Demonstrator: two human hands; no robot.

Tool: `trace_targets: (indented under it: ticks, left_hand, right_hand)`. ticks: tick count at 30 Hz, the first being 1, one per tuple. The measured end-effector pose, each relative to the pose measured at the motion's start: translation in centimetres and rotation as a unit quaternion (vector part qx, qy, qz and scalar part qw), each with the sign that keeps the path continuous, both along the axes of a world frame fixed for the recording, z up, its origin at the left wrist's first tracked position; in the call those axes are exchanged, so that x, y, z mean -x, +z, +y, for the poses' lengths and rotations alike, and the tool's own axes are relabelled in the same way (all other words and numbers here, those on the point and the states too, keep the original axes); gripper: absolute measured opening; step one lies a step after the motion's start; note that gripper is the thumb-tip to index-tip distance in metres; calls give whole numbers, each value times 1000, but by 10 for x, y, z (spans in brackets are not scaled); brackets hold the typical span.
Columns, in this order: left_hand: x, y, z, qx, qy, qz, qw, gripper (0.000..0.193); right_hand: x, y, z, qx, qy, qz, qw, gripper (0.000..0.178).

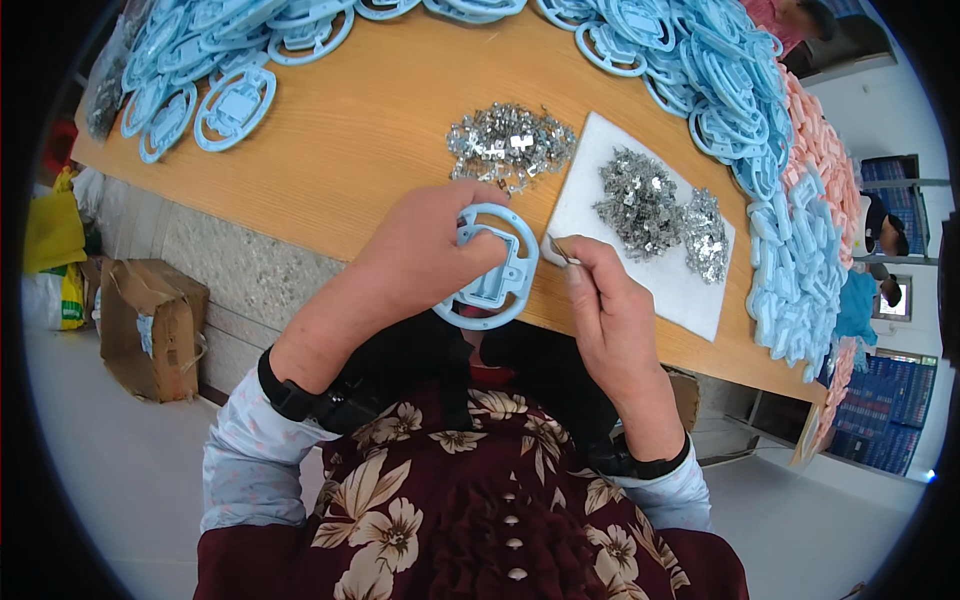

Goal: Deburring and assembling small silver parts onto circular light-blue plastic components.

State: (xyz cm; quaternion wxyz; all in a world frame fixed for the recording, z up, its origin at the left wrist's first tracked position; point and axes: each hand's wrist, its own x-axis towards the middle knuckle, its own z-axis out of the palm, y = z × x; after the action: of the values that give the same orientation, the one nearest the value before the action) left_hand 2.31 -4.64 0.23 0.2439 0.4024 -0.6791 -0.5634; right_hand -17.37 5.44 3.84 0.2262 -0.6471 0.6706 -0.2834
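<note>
My left hand (425, 240) is closed around a light blue plastic steering-wheel-shaped part (522, 268), its thumb lying over the raised rectangular middle. The part is held tilted above the table's near edge. Just to its right, my right hand (615, 310) pinches a thin, pointed metal tool (560, 250) between thumb and forefinger. That tool looks like tweezers, though most of it is hidden by the fingers. Its visible tip is apart from the blue part. Beyond my hands lies a heap of small shiny metal pieces (512, 142) on the wooden table (370, 130).
On the right, a white foam sheet (585, 190) carries two piles of metal pieces (640, 200). Blue wheel-shaped parts (235, 108) lie along the far edge. Small blue parts (790, 270) and pink parts (820, 125) are heaped at right. A cardboard box (150, 330) stands on the floor.
</note>
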Motion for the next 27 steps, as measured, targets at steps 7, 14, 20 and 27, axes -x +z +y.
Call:
trace_targets:
  ticks: [7, 14, 20, 27]
  left_hand:
    - [0, 8, 7, -225, 12, 218, 950, 38]
    - [8, 4, 19, -105, -10, 169, 980, 44]
    - [10, -12, 21, -293, -22, 358, 886, 50]
    - [12, -18, 30, -281, 15, 351, 893, 50]
  right_hand:
    - [6, -10, 0, -57, -31, -380, 923, 18]
    - [-4, 10, -16, -9, 0, -438, 899, 20]
    - [-12, -14, -4, 42, -16, -295, 954, 21]
    - [-19, -17, -9, 76, -3, -176, 981, 18]
